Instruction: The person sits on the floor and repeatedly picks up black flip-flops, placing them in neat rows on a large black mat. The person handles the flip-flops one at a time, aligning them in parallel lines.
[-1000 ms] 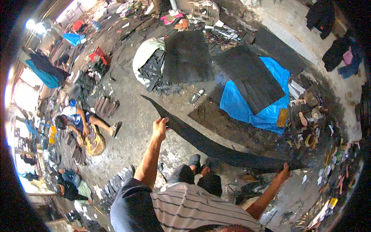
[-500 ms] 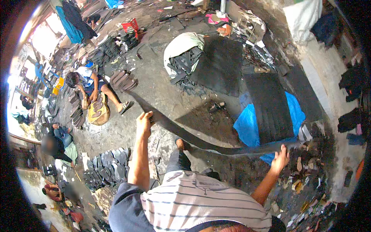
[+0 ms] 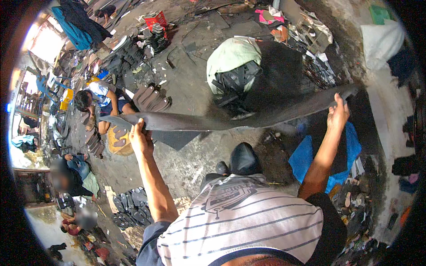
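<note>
A long, thin dark grey sheet, bending like rubber or foam, is stretched across in front of me and sags a little in the middle. My left hand is closed on its near edge toward the left end, thumb on top. Toward the other end, my right hand pinches the same sheet, held higher and farther away. Just beyond the sheet stands a pale sack stuffed with black offcuts. Part of the floor behind the sheet is hidden by it.
A co-worker sits at the left by a yellowish block with sole-shaped pieces. Brown soles lie stacked nearby, and dark soles at lower left. Blue sheeting lies on the right under dark sheets. Scraps litter the right side.
Both hands still hold the sheet. My right hand has risen and swung farther away, lifting its end off the area over the blue sheeting; my left hand has shifted left. The view has shifted too.
</note>
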Tool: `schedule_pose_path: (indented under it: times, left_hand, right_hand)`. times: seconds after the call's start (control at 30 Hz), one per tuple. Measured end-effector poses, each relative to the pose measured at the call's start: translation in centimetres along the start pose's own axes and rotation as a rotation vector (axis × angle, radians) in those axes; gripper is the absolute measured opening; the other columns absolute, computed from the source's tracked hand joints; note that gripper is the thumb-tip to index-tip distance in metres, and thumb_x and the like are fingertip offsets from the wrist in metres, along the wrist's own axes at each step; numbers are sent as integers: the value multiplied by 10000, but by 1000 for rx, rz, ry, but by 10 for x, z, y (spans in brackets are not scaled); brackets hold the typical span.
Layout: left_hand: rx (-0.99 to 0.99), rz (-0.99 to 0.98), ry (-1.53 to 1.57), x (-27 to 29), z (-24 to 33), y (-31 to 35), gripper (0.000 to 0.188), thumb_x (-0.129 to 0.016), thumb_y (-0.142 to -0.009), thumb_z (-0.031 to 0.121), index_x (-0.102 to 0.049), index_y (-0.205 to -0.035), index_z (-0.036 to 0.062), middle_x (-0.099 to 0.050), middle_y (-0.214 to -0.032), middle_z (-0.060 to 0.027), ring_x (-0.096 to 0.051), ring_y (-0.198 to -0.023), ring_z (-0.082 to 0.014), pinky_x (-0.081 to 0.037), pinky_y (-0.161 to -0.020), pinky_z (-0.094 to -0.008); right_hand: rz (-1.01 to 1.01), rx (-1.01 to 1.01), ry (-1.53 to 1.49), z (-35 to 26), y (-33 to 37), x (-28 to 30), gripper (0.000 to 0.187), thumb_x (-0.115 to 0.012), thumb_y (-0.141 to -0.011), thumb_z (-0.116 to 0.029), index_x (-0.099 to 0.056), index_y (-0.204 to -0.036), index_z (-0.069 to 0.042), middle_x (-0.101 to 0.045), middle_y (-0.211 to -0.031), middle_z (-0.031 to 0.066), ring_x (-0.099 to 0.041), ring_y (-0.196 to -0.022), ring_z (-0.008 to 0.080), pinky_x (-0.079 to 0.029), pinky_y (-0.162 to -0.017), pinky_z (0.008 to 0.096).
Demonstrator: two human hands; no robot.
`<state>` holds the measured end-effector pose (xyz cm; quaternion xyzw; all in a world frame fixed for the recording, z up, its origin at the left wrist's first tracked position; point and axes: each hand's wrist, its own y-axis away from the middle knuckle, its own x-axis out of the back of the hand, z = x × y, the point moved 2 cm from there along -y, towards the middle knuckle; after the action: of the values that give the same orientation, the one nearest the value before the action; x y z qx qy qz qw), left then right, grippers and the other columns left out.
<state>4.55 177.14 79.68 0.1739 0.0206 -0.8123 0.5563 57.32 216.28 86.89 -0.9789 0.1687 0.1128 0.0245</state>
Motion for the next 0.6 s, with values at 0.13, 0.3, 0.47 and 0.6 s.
schedule_pose_path:
  times: [0.13,0.3,0.47,0.6]
  left_hand:
    - [-108,33,82,-71,33,-99,113,-644,-901,162,-659,-934,55,-644,-860,-9,-603,-740,-112,-489,-640,-270]
    - [-77,-12,70,-116,42,-270,134,-677,-873,146,-651,-942,34,-646,-867,-40,-604,-740,-143,-463,-624,-282]
    - [-3,-86,93,-206,52,-415,236,-665,-878,172,-630,-1023,-11,-661,-967,-98,-645,-893,-239,-528,-814,-359]
    - [-113,-199,149,-325,60,-529,217,-629,-903,161,-637,-1038,-9,-666,-994,-103,-638,-922,-222,-509,-820,-366]
  right_hand:
    - [-81,39,-60,18,-69,-119,385,-809,-754,-274,-592,-1004,-77,-496,-784,-26,-430,-619,76,-378,-565,234]
    - [-103,63,75,65,-171,-264,652,-772,-770,-373,-571,-1239,34,-582,-1240,156,-558,-1130,297,-443,-954,428]
    - [-5,147,421,47,-249,-427,877,-781,-679,-529,-557,-1327,18,-498,-1415,169,-461,-1296,320,-313,-1092,441]
    - [-226,188,341,59,-324,-563,714,-735,-767,-485,-604,-1292,-20,-543,-1380,135,-476,-1296,260,-292,-1112,386]
